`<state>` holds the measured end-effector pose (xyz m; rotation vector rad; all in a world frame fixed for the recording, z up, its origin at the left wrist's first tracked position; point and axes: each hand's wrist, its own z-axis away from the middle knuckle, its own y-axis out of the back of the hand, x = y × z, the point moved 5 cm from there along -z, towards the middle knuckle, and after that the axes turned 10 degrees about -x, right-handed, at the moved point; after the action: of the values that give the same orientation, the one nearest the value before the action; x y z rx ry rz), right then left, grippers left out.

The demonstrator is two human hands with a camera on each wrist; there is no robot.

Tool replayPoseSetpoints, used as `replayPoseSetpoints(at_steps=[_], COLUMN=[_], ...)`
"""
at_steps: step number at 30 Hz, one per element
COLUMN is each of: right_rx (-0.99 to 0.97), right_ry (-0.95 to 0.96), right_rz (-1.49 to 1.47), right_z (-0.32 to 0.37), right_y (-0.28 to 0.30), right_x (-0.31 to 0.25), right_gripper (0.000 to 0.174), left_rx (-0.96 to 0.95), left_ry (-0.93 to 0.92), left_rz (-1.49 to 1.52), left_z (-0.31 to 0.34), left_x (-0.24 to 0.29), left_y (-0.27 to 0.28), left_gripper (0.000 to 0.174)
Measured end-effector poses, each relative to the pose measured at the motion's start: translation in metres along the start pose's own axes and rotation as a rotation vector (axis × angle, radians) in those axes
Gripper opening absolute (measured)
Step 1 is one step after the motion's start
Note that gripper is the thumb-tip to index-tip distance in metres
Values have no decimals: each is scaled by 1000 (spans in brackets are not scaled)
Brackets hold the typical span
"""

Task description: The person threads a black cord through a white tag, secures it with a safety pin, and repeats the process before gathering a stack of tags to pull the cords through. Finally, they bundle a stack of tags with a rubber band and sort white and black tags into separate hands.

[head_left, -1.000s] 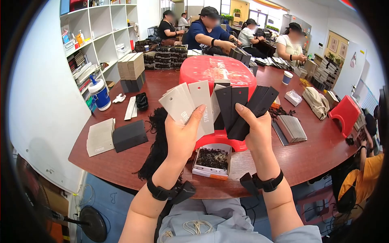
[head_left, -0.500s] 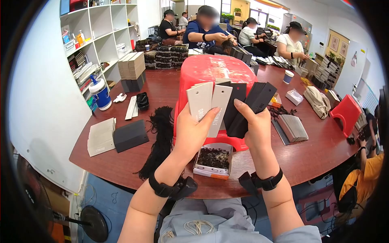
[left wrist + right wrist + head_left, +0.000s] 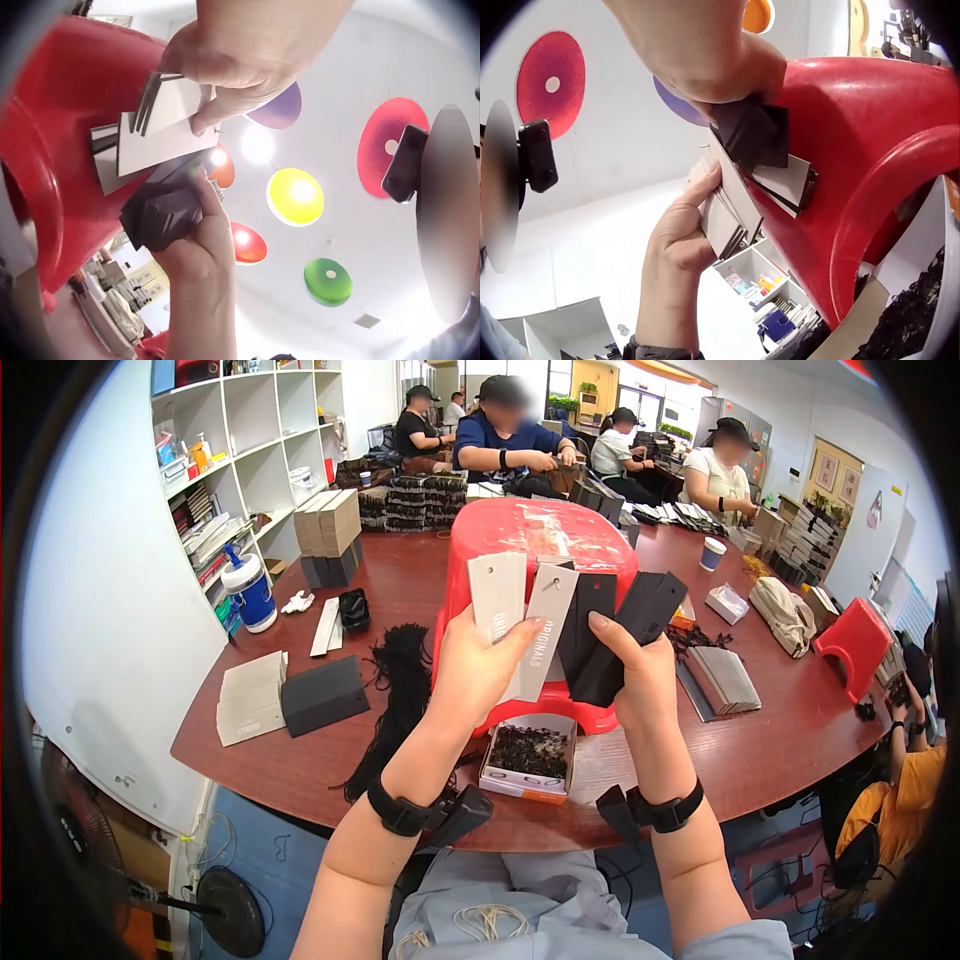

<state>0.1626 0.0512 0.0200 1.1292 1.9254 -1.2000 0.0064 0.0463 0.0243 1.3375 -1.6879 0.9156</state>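
Note:
My left hand grips several pale grey hang tags printed "ORIGINALS", each with a punched hole at its top. The front pale tag is pinched under the left thumb and leans right, and a small pin-like piece shows at its hole. My right hand holds a fanned bunch of black hang tags, its thumb pressing on the front ones. One black tag stands apart to the left, beside the pale tag. In the left wrist view, more tags show behind the two bunches, close to the red stool.
A box of small black fasteners sits at the stool's foot. Black strings lie left of it. Tag stacks lie on the table, pale and black at left, another at right. People sit across the table.
My left hand has moved right, bringing the pale tags close to the black ones. The pale fan has narrowed. My right hand stays nearly in place, and its black tags sit closer together.

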Motion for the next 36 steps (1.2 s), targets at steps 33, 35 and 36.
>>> replayPoseSetpoints(at_steps=[33,35,36], right_rx=[-18,-20,-20], right_ry=[36,29,28], right_rz=[339,256,254], right_z=[0,0,1], right_y=[-10,-11,-11], right_x=[-5,-2,-2], right_gripper=[16,17,17], left_rx=[81,73,67], left_ry=[-130,-118,-103], left_rz=[102,93,57], left_z=[23,24,24], left_x=[11,12,12], left_y=[12,11,10], left_gripper=[20,20,20])
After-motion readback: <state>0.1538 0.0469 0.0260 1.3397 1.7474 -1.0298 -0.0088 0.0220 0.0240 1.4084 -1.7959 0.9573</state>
